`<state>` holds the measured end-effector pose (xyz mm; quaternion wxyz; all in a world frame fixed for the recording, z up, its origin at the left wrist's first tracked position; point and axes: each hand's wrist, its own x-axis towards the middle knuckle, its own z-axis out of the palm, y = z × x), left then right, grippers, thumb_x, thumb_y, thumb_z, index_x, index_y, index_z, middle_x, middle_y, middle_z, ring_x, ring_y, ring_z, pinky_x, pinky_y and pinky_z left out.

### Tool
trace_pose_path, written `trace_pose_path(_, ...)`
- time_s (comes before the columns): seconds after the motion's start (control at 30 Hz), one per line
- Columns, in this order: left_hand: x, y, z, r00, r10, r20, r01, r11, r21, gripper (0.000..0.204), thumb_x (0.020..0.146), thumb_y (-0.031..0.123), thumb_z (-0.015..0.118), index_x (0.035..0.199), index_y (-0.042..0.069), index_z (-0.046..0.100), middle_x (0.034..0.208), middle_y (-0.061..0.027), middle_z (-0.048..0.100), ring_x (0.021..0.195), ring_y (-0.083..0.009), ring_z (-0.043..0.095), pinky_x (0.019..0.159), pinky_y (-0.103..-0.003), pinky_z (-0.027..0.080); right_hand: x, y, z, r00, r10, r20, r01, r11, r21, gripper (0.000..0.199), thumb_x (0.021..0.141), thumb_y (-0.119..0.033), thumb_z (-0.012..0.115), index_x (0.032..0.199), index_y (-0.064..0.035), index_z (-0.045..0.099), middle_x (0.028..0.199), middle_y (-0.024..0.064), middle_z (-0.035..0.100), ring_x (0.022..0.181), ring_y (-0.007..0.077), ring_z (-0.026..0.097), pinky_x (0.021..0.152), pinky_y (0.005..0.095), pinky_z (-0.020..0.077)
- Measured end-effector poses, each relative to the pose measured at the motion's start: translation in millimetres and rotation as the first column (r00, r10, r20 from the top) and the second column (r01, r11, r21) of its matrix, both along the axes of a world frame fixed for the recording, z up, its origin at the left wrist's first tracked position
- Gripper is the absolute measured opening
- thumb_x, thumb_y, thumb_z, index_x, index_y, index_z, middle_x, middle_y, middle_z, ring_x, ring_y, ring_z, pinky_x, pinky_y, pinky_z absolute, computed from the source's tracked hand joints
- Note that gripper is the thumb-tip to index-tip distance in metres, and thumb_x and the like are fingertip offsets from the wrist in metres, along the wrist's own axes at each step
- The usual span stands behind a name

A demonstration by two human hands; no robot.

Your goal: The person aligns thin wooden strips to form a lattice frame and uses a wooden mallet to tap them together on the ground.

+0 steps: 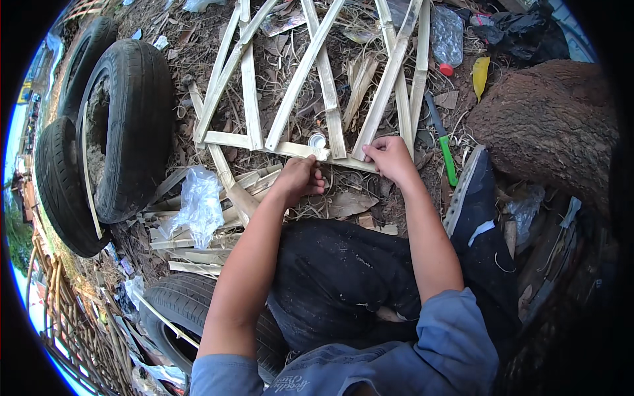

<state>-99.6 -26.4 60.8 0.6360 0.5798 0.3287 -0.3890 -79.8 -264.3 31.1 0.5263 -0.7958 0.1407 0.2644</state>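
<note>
Just beyond the dark trousers (337, 277), the left hand (300, 178), fingers curled, touched the bamboo crosspiece (228, 139) near its right end; whether it gripped, I couldn't tell. Right, the right hand (391, 158) pinched a slat (388, 86) running far. Both seemed light, stiff, splintery, best held by their edges near the joints.

Well left of the left hand (302, 179) stand worn black tires (140, 125), with a crumpled clear plastic bag (201, 204) nearer to it and another tire (188, 297) below and to its left. Right of the right hand (394, 160) is a rough brown trunk or root (548, 122); farther out lie a clear bottle (447, 38) with a red cap (446, 69), a yellow leaf (481, 76) and a black plastic bag (525, 36).
</note>
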Motion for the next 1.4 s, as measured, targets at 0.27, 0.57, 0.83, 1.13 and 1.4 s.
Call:
trace_pose_path(0.27,1.1,1.7,-2.0,1.000,-0.008,0.003,0.008,1.000,0.008,0.031,0.107,0.029,0.041,0.098,0.001,0.052,0.075,-0.0058,0.057,0.065,-0.0196,0.063,0.057,-0.034,0.059,-0.2,4.1,14.2,0.998,-0.050,-0.049,0.053,0.996,0.067,0.026,0.093,-0.018,0.067,0.081,0.0045,0.069,0.068,0.0064,0.066,0.043,0.0090,0.053,0.038,0.0246,0.0423)
trace_pose_path(0.57,1.2,0.9,-0.7,1.000,-0.020,0.006,0.020,0.999,0.025,0.032,0.107,0.029,0.042,0.100,0.000,0.052,0.075,-0.0059,0.057,0.066,-0.0202,0.064,0.058,-0.035,0.060,0.4,7.9,9.8,0.993,-0.094,-0.076,0.105,0.984,0.144,0.026,0.092,-0.017,0.069,0.084,0.0075,0.070,0.069,0.0086,0.068,0.047,0.0112,0.059,0.039,0.0266,0.0469)
trace_pose_path(0.83,2.0,0.8,0.6,1.000,-0.026,0.006,0.026,0.999,0.026,0.031,0.107,0.029,0.041,0.098,0.001,0.051,0.075,-0.0060,0.056,0.066,-0.0202,0.065,0.058,-0.035,0.061,3.3,8.5,11.7,0.995,-0.066,-0.074,0.077,0.986,0.148,0.024,0.092,-0.016,0.069,0.085,0.0076,0.070,0.071,0.0092,0.069,0.047,0.0112,0.059,0.039,0.0264,0.0464)
trace_pose_path(1.13,2.2,1.8,1.9,1.000,-0.026,0.001,0.026,0.999,0.032,0.032,0.107,0.030,0.041,0.098,0.001,0.050,0.076,-0.0062,0.055,0.067,-0.0209,0.065,0.058,-0.035,0.061,2.6,5.3,16.1,0.995,-0.041,-0.090,0.052,0.991,0.120,0.025,0.093,-0.017,0.069,0.084,0.0064,0.069,0.072,0.0078,0.069,0.048,0.0099,0.057,0.040,0.0250,0.0452)
trace_pose_path(1.4,1.9,-1.0,-1.6,1.000,-0.031,0.006,0.031,0.999,0.008,0.032,0.107,0.030,0.041,0.097,0.001,0.050,0.076,-0.0062,0.055,0.067,-0.0211,0.066,0.059,-0.036,0.062,-0.1,0.7,13.0,0.994,-0.066,-0.084,0.075,0.992,0.105,0.030,0.091,-0.021,0.070,0.086,0.0080,0.070,0.069,0.0087,0.068,0.046,0.0116,0.058,0.040,0.0265,0.0479)
